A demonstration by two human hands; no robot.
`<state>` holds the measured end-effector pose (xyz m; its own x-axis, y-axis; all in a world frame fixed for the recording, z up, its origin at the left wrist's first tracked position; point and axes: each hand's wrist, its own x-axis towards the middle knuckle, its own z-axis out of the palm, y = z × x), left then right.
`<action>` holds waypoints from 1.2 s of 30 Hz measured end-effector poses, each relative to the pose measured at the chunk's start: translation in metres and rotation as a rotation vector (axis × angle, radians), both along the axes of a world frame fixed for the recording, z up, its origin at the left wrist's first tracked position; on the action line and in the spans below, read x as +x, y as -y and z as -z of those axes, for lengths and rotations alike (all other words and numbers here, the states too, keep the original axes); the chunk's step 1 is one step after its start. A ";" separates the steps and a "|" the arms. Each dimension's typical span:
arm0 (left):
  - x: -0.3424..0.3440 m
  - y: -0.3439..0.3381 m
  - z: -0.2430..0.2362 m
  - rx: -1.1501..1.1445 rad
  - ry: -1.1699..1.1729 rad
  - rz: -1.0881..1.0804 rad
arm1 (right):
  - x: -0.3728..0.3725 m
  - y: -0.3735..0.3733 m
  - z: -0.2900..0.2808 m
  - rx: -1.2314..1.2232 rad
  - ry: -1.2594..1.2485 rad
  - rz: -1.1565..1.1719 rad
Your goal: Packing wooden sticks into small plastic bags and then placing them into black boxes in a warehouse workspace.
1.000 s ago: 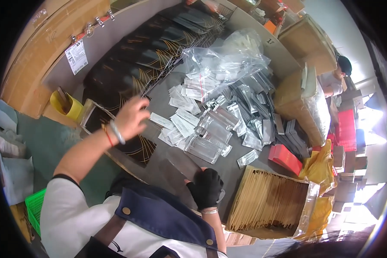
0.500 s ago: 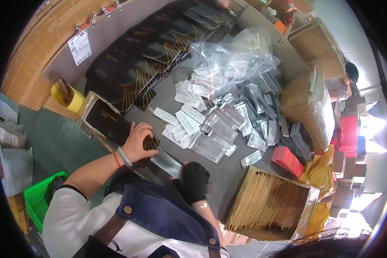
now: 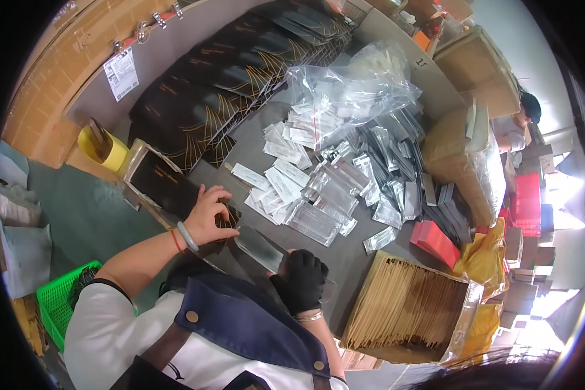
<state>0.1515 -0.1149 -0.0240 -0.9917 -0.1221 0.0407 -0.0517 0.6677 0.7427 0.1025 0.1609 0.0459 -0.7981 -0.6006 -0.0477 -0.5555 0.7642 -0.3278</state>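
Observation:
My bare left hand [image 3: 208,218] curves its thumb and fingers around the near end of a black box with gold lines [image 3: 230,214]. Just right of it lies a glossy, dark rectangular panel [image 3: 260,249] with a clear edge, tilted down to the right. My right hand [image 3: 303,281], in a black fingerless glove, has its fingers curled at the panel's lower right end; the fingertips on the panel are partly hidden. Beyond my hands lie a pile of white flat packets [image 3: 283,182] and silvery wrapped packets [image 3: 315,221] on the grey table [image 3: 344,273].
Black gold-lined boxes [image 3: 208,78] stand in rows at the back left. A carton of brown cards [image 3: 403,305] and a red box [image 3: 435,242] are on the right. A clear plastic bag [image 3: 357,84] covers the far packets. A yellow holder [image 3: 104,153] stands at left; another person [image 3: 513,136] is far right.
My right hand has moved slightly right and turned, its knuckles now facing up more. The glossy panel has shifted right with it. My left hand has stayed almost in place.

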 end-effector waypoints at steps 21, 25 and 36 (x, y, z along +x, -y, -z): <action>-0.120 -0.016 0.002 -0.266 -0.329 0.213 | -0.016 -0.059 0.016 -0.282 -0.176 0.304; -0.142 -0.008 0.008 -0.452 -0.142 0.332 | 0.009 -0.206 0.039 -0.263 -0.410 0.923; -0.127 -0.100 0.002 -0.203 -0.210 0.388 | 0.016 -0.274 0.011 0.308 -0.043 1.227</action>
